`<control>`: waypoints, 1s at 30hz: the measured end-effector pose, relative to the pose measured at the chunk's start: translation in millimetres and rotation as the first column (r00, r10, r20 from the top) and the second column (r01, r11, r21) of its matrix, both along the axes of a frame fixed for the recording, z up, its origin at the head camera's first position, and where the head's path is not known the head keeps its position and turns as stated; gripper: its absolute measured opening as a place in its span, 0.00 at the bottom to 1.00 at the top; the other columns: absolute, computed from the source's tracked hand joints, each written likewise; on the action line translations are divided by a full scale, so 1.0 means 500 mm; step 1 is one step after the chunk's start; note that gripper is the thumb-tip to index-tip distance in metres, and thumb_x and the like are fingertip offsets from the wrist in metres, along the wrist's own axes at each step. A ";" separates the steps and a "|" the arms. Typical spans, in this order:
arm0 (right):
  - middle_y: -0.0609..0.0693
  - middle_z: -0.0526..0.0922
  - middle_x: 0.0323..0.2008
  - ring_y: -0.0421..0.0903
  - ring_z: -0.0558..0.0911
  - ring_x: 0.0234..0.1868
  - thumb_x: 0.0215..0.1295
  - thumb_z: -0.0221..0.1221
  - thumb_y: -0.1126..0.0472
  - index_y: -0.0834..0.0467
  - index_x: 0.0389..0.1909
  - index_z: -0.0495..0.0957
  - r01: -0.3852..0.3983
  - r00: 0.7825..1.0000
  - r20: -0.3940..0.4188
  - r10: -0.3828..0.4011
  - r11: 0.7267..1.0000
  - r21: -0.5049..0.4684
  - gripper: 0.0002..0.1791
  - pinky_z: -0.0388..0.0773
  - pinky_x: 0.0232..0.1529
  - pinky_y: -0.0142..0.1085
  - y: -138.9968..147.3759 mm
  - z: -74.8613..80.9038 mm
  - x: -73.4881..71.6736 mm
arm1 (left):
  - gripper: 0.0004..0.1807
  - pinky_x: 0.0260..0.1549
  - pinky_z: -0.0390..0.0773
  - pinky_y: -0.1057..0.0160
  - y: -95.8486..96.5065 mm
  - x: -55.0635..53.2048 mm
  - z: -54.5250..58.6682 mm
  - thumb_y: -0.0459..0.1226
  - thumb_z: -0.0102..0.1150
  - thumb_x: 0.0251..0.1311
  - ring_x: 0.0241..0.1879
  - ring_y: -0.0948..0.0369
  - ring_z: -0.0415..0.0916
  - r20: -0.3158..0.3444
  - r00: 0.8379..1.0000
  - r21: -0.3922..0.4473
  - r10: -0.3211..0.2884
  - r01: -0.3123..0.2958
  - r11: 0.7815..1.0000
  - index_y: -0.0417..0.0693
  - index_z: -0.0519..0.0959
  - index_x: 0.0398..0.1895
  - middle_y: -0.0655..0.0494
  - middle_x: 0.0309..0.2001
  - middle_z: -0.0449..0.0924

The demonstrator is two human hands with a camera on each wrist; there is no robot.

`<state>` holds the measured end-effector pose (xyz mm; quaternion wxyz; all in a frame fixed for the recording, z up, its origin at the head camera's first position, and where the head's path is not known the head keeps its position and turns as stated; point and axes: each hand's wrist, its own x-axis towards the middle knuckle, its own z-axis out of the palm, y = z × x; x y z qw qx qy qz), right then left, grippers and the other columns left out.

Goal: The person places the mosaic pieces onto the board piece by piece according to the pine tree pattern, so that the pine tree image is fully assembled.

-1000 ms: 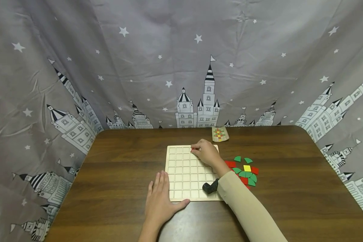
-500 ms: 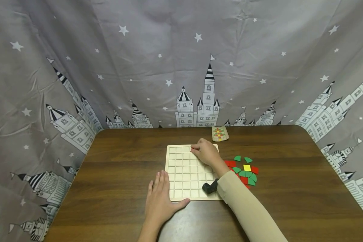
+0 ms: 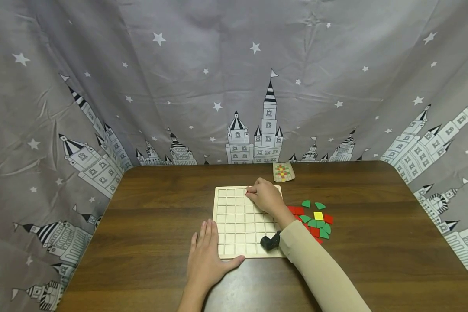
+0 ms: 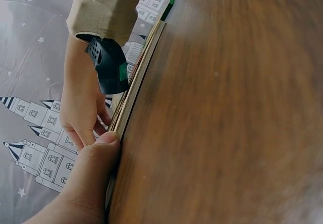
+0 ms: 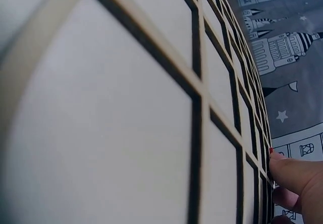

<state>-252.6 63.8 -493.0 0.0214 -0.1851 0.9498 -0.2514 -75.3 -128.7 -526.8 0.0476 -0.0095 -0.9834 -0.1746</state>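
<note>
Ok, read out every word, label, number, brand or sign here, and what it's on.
None: no readable text in any view.
Card: coloured grid; any print too small to read.
Board: grid lines only.
Curtain: printed pictures, no readable lettering.
Black wrist device: any marking too small to read.

Right fingers (image 3: 253, 189) cover most of a red piece (image 5: 271, 150); shape indeterminate. The right forearm (image 3: 311, 260), cut off at the head view's lower edge, conceals parts of the grid board (image 3: 239, 227) and red tiles (image 3: 299, 211).
</note>
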 end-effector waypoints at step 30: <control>0.53 0.82 0.52 0.50 0.82 0.45 0.67 0.63 0.52 0.54 0.57 0.81 0.103 0.995 0.033 -0.099 0.987 -0.127 0.19 0.81 0.41 0.46 0.150 0.052 0.054 | 0.73 0.77 0.46 0.43 -0.003 0.001 -0.002 0.82 0.50 0.38 0.80 0.51 0.42 0.004 1.000 0.013 -0.006 0.006 1.000 0.40 0.48 0.79 0.47 0.80 0.45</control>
